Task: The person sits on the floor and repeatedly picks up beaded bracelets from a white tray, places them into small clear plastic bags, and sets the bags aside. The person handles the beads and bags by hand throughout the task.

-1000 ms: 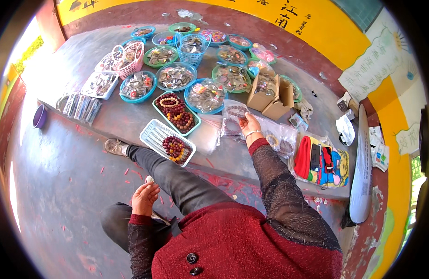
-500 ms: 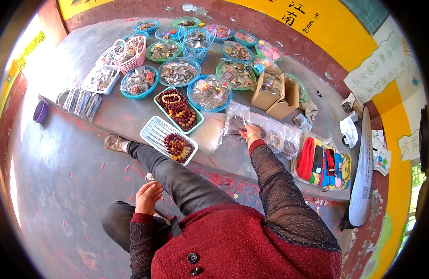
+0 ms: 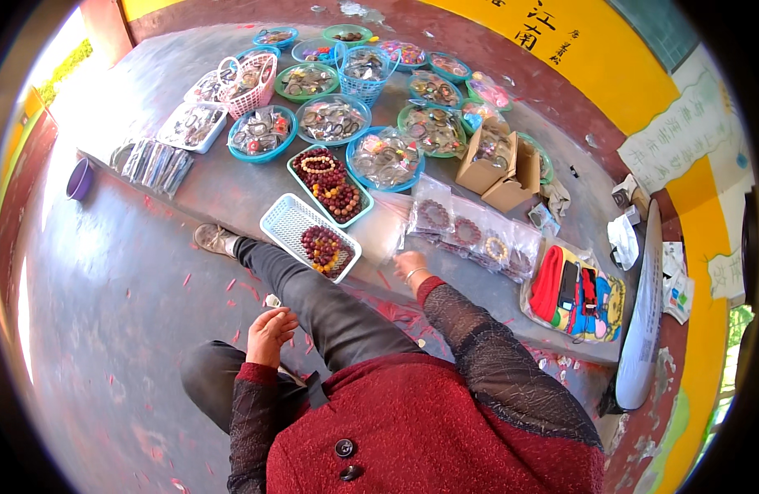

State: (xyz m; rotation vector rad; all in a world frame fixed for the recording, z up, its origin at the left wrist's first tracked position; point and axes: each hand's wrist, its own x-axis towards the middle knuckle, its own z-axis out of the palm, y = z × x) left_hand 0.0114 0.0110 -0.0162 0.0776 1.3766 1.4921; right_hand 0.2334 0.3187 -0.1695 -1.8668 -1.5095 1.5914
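My left hand [image 3: 269, 333] is raised above the floor beside my bent leg. Its thumb and fingers are pressed together, and whatever may be between them is too small to make out. My right hand [image 3: 412, 268] is closed near the front edge of the raised ledge, just below a stack of clear plastic bags [image 3: 381, 232]; its fingertips are hidden. To its right lie bagged bead bracelets [image 3: 465, 231] in a row. On its left stands a white slotted basket [image 3: 282, 217] with dark red and yellow bead bracelets [image 3: 323, 246], and beyond it a green-rimmed tray [image 3: 361, 216] of more bracelets.
Several blue and green basins [image 3: 263, 154] of packed trinkets cover the grey ledge [image 3: 231, 191] behind. Cardboard boxes [image 3: 511, 191] stand to the right, with a colourful bagged textile [image 3: 575, 292] nearer. A purple bucket [image 3: 79, 179] sits far left. Red scraps litter the floor.
My right hand has left the bagged bracelets and moved left and nearer to me, beside the clear bags. My left hand's fingers have drawn together. The whole view has shifted slightly.
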